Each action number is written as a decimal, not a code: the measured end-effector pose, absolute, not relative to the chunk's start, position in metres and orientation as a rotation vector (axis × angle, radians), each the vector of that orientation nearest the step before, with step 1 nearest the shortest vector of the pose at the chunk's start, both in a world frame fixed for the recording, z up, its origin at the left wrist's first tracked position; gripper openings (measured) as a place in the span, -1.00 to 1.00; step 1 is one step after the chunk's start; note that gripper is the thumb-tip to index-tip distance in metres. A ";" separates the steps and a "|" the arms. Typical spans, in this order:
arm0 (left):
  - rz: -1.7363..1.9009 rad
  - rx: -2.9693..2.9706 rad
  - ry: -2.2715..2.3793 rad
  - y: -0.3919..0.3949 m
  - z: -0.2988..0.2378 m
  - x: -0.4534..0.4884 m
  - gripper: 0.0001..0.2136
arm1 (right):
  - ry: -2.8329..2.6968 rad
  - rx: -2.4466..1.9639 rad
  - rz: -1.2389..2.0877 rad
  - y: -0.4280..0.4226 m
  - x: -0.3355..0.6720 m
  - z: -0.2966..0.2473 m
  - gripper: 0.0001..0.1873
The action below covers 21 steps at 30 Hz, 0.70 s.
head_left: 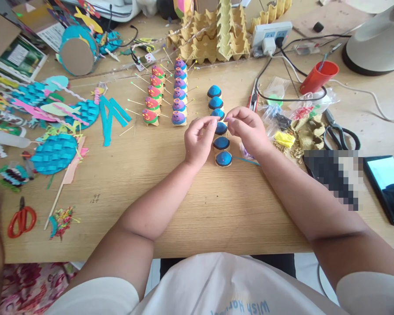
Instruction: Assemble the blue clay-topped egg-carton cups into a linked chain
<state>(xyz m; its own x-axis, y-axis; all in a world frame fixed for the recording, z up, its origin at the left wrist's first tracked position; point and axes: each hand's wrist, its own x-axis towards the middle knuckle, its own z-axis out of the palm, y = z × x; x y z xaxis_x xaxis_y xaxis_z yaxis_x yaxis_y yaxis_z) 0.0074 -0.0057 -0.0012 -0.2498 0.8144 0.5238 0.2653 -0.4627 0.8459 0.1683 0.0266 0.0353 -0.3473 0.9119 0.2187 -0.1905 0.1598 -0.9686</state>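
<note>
A row of egg-carton cups topped with blue clay [221,143] and dark rims runs away from me at the middle of the table. Over its middle cups, my left hand [198,142] is closed, thumb and finger pinched together. Just to the right, my right hand [249,133] is also pinched, its fingertips close to the left ones. Whatever the fingers hold is too small to make out. The nearest cup [223,159] bears a tiny pinkish dot. Beside it, a thin blue strip [246,161] and a purple bit in plastic [245,151] lie by my right wrist.
Two finished-looking caterpillar rows, red-green [153,103] and purple [179,99], have pins sticking out. Rightward lie a box cutter [253,98], yellow clay [284,139], black scissors [339,133], a red cup [319,76] and a phone [385,188]. Orange scissors [22,221] and woven blue crafts [54,154] lie left.
</note>
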 end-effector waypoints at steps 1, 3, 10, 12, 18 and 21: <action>1.770 1.586 1.301 -0.005 -0.002 0.008 -0.63 | -1.430 -0.750 1.376 0.026 0.167 0.037 -0.74; 1.778 1.595 1.311 -0.006 -0.003 0.009 -0.61 | -1.406 -0.747 1.352 0.026 0.165 0.044 -0.76; 1.847 1.628 1.284 -0.008 0.003 0.012 -0.64 | -1.445 -0.700 1.248 0.007 0.164 0.082 -0.76; 1.840 1.587 1.284 -0.008 0.008 0.015 -0.62 | -1.497 -0.715 1.253 -0.006 0.171 0.086 -0.74; 1.663 1.476 1.162 -0.041 0.033 0.020 -0.60 | -1.477 -0.837 1.350 -0.052 0.196 0.071 -0.76; 1.552 1.470 1.141 -0.077 0.039 0.016 -0.66 | -1.441 -0.850 1.396 -0.071 0.199 0.064 -0.83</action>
<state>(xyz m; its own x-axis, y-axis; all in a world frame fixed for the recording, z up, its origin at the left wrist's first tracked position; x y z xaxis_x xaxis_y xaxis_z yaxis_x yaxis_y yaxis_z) 0.0158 -0.0773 0.0390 -0.1079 0.9222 0.3714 0.0795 -0.3644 0.9278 0.1985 -0.0712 0.0637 -0.3321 0.9313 0.1496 -0.1204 0.1154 -0.9860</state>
